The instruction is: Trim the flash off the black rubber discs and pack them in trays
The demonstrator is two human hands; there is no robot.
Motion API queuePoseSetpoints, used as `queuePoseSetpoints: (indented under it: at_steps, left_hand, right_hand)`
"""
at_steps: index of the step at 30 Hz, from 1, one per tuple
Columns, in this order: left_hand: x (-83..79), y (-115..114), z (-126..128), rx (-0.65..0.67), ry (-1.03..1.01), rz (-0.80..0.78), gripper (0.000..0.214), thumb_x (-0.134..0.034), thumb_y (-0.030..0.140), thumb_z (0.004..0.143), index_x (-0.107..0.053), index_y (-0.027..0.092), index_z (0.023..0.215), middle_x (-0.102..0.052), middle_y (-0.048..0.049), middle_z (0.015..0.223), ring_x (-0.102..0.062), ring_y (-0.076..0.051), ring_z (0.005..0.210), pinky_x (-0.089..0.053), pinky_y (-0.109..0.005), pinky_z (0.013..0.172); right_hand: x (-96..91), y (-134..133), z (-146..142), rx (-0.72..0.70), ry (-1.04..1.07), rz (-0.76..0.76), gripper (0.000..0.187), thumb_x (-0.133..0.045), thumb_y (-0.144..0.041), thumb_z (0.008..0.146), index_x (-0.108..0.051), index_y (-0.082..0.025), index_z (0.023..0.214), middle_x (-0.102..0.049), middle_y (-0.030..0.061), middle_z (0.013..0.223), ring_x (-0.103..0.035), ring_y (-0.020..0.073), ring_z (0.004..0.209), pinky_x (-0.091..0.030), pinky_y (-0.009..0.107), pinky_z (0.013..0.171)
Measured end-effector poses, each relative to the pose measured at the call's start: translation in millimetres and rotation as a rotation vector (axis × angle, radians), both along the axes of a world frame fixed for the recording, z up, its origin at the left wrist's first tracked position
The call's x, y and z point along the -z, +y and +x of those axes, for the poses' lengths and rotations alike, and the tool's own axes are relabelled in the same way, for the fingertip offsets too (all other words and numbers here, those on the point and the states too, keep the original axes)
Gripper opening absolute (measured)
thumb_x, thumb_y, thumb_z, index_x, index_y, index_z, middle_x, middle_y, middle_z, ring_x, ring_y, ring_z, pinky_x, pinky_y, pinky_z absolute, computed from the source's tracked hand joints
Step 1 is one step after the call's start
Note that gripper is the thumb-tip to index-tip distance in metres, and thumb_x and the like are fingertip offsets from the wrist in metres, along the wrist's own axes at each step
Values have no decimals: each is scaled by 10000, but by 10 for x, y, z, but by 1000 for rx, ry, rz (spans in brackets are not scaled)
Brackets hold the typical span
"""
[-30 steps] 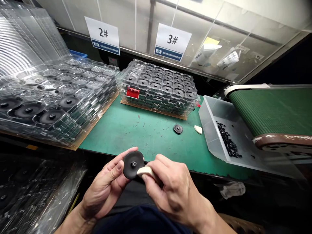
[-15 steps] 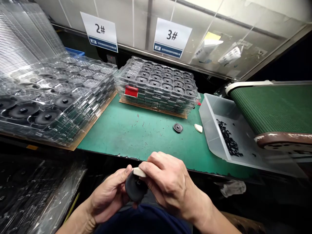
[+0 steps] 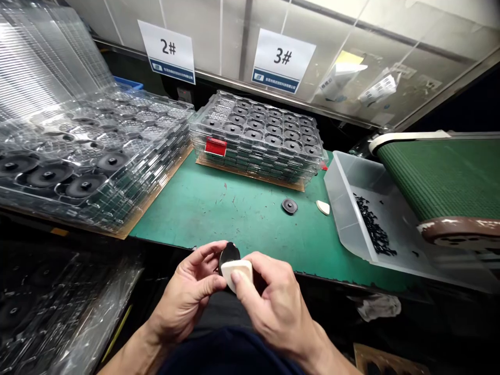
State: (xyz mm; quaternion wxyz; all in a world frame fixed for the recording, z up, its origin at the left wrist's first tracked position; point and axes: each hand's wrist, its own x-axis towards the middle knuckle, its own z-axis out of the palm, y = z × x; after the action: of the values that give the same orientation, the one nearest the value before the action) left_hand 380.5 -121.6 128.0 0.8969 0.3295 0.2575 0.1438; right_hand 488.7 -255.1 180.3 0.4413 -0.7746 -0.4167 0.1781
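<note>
My left hand (image 3: 187, 291) holds a black rubber disc (image 3: 229, 255) by its rim, turned almost edge-on to me. My right hand (image 3: 277, 307) pinches a white rounded wedge (image 3: 237, 273), possibly tailor's chalk, and presses it on the disc's face. That wedge hides part of the disc. On the green mat (image 3: 203, 213), beyond my hands, lie a second black disc with a centre stud (image 3: 289, 206) and a smaller white wedge (image 3: 323, 208). Neither hand touches those two.
Stacked clear plastic trays holding black discs stand on the mat (image 3: 255, 138) and at left (image 3: 89, 166). To the right, a translucent bin (image 3: 344, 203) holds small black parts (image 3: 373, 226), next to a green conveyor belt (image 3: 437, 177). More clear trays lie low at left.
The disc has turned from face-on to nearly edge-on and moved up and away from me. The white wedge now lies flat on its face, and the view has shifted slightly.
</note>
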Motion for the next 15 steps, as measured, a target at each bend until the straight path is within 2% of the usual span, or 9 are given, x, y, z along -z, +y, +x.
queuePoseSetpoints:
  at_steps: [4, 8, 11, 15]
  left_hand:
    - [-46, -39, 17, -42, -22, 90, 517, -978, 116, 604, -809, 279, 1064, -785, -39, 1185, -714, -208, 1038, -594, -259, 907]
    - [-159, 28, -1, -120, -27, 148, 537, -983, 119, 591, -804, 284, 1070, -786, -22, 1171, -700, -188, 1060, -574, -194, 885]
    - [-167, 94, -55, -85, -21, 102, 551, -972, 162, 634, -786, 288, 1137, -793, -27, 1153, -709, -180, 1047, -571, -186, 890]
    - [-41, 144, -149, 35, -4, -50, 529, -887, 250, 778, -734, 297, 1282, -771, -46, 1275, -708, -191, 1118, -573, -216, 952]
  right_hand:
    - [-101, 54, -40, 31, -21, 90, 243, -529, -296, 1008, -597, -186, 803, -554, -7, 705, -473, 126, 617, -333, 289, 601]
    - [-106, 20, -15, -37, -137, -11, 252, -519, -278, 1005, -522, -199, 765, -498, -25, 687, -420, 117, 588, -300, 299, 593]
    - [-47, -15, 36, -33, -252, -83, 273, -508, -269, 1017, -460, -206, 756, -467, -35, 698, -384, 116, 587, -276, 307, 602]
    - [-23, -30, 114, -35, -376, -130, 249, -500, -271, 1053, -498, -208, 812, -507, -23, 778, -421, 126, 641, -279, 308, 627]
